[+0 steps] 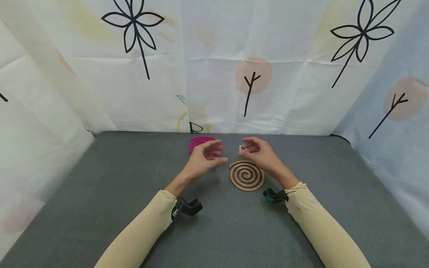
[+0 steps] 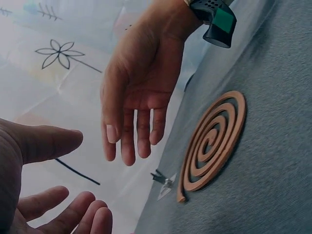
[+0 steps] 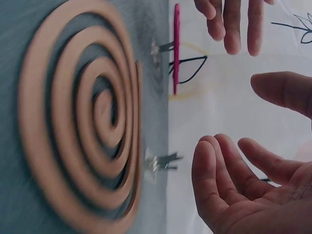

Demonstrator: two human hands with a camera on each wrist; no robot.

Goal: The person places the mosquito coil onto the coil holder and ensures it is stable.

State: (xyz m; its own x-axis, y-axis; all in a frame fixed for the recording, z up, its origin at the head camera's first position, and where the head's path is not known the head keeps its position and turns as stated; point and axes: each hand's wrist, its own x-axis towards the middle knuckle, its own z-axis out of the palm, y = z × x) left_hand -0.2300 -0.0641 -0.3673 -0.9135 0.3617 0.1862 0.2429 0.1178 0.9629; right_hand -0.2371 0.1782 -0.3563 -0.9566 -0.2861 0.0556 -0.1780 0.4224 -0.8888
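My left hand (image 1: 202, 159) hovers in front of a pink mosquito coil (image 1: 196, 143), partly hiding it. Its fingers are loosely bent, with nothing between them and the thumb. In the right wrist view the pink coil (image 3: 176, 53) rests raised on a small metal stand (image 3: 165, 47). My right hand (image 1: 264, 155) is above and behind a brown mosquito coil (image 1: 247, 175), which lies flat on the table. Relaxed and apart, its fingers (image 2: 142, 131) hold nothing. A second metal coil stand (image 3: 158, 162), with upright prongs, sits on the table just beyond the brown coil.
The grey cloth-covered table (image 1: 221, 238) spreads around both hands. A white curtain (image 1: 214, 89) with printed leaves and trees hangs at the back edge and along both sides. Black wrist straps (image 1: 189, 206) sit at both cuffs.
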